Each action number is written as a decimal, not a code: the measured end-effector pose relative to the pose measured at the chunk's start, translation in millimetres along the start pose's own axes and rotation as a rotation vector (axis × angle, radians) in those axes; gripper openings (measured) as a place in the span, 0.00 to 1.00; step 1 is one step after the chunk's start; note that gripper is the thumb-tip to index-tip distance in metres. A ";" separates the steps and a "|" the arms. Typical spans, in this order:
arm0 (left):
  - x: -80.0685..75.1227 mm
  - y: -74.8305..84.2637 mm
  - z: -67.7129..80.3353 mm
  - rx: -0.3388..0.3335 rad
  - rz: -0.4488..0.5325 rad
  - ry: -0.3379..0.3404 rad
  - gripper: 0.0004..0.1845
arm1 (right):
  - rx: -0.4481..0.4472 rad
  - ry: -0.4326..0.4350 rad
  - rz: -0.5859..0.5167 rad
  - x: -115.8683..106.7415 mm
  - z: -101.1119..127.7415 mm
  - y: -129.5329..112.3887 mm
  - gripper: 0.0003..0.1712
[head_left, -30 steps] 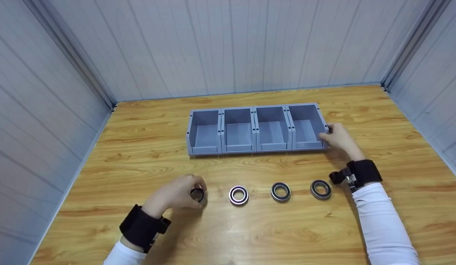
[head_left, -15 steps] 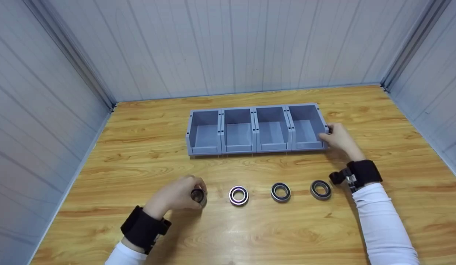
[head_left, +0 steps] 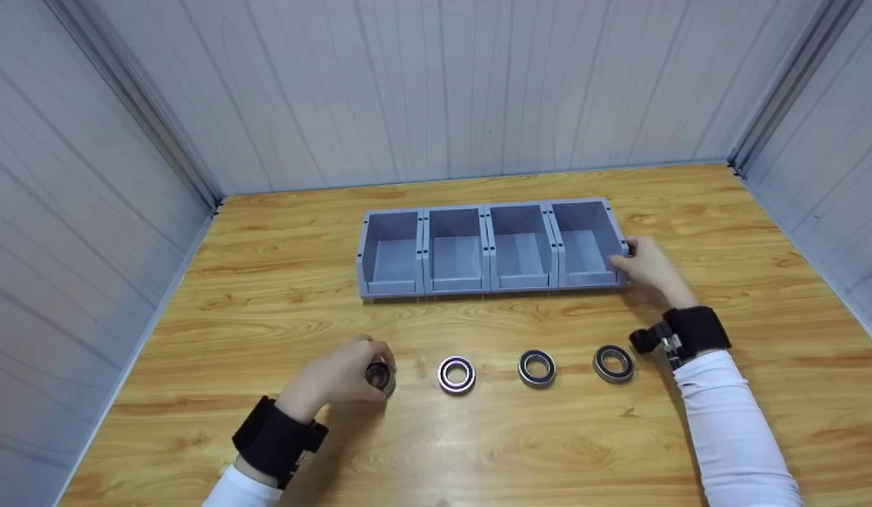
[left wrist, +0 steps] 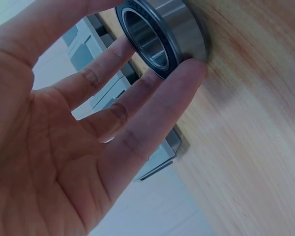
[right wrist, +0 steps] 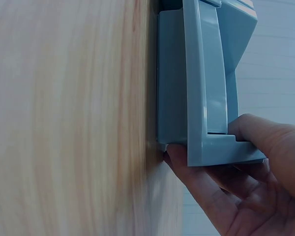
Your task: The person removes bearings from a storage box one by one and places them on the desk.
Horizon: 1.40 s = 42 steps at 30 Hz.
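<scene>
My left hand (head_left: 344, 372) pinches a ball bearing (left wrist: 179, 24) between thumb and fingers, left of the other bearings in the head view. Its steel outer side and black-rimmed face show in the left wrist view, with the thumb tip cut off at the top edge. My right hand (head_left: 651, 267) grips the outer right wall of the grey storage bins (head_left: 524, 280), thumb inside the end bin and fingers outside, as the right wrist view (right wrist: 221, 150) shows. Several bins stand joined in a row, with nothing inside them.
Three more bearings lie flat on the wooden table (head_left: 520, 451) in a row before the bins: a left one (head_left: 443, 376), a middle one (head_left: 537, 381) and a right one (head_left: 614, 377). Pale panel walls (head_left: 443, 84) enclose the back and sides.
The bearing in my left hand has tipped slightly, showing more of its steel side. My right hand and the bins have stayed put.
</scene>
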<state>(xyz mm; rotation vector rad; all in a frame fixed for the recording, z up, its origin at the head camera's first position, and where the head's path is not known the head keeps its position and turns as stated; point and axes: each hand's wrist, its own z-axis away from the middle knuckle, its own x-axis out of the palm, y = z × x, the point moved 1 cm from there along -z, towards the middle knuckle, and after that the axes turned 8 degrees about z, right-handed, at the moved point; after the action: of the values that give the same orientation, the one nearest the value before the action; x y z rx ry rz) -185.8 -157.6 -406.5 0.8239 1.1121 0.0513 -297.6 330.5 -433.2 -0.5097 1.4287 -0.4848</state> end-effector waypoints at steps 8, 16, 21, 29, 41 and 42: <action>1.5 2.4 -0.6 -0.035 -0.001 0.008 0.19 | -0.011 -0.001 -0.011 -0.2 -0.3 0.7 0.17; 2.2 1.9 0.4 -0.055 0.002 0.015 0.20 | -0.008 0.006 -0.005 0.4 -0.6 0.6 0.17; 2.6 2.7 1.1 -0.055 0.008 0.024 0.21 | -0.008 0.008 -0.007 0.9 -0.3 1.0 0.18; 4.2 0.9 -0.8 -0.026 -0.003 0.025 0.20 | -0.022 -0.008 -0.022 0.2 0.4 -0.8 0.17; 6.8 0.2 -1.4 -0.067 -0.022 0.036 0.20 | -0.024 -0.017 -0.025 0.0 -1.1 1.4 0.18; 6.7 0.2 -1.4 -0.067 -0.021 0.036 0.20 | -0.023 -0.015 -0.024 0.1 -0.9 0.8 0.18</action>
<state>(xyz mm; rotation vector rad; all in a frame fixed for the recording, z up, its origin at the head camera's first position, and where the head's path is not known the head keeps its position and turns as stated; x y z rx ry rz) -183.6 -153.8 -411.9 0.7532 1.1467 0.0856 -298.5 331.0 -433.8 -0.5486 1.4163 -0.4833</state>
